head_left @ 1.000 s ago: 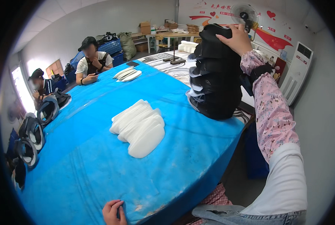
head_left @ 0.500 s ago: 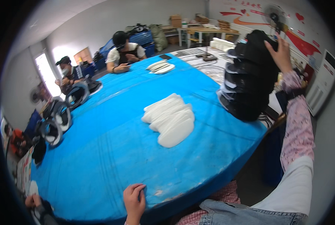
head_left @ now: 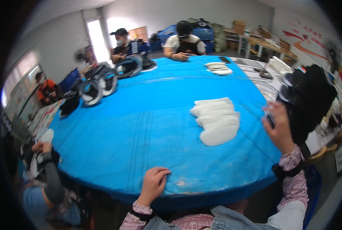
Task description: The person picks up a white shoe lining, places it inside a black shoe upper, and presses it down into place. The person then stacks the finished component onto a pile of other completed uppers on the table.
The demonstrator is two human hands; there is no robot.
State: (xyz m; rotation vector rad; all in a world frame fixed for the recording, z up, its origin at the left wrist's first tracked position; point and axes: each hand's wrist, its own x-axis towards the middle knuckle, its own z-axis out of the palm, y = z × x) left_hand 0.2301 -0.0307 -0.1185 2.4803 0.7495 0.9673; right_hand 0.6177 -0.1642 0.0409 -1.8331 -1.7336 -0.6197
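My left hand (head_left: 155, 184) rests on the near edge of the blue-covered table (head_left: 140, 145), its fingers curled together with nothing visible in them. My right hand (head_left: 280, 130) is raised over the table's right side, close to a tall leaning stack of black caps (head_left: 309, 99). Its fingers are bent and smeared by motion. A small dark patch shows between them; whether it is a held thing cannot be told. Between my hands, farther in, lies an overlapping pile of flat, oval white pads (head_left: 218, 120).
A smaller pile of white pads (head_left: 219, 69) lies at the far side. Black caps with pale linings (head_left: 90, 92) stand along the left edge. Two people (head_left: 183, 42) sit across the table. Another person's hands (head_left: 42, 147) hold a white piece at the near left.
My right hand has come down off the top of the cap stack toward the table. The view has swung left, while my left hand still rests at the table edge.
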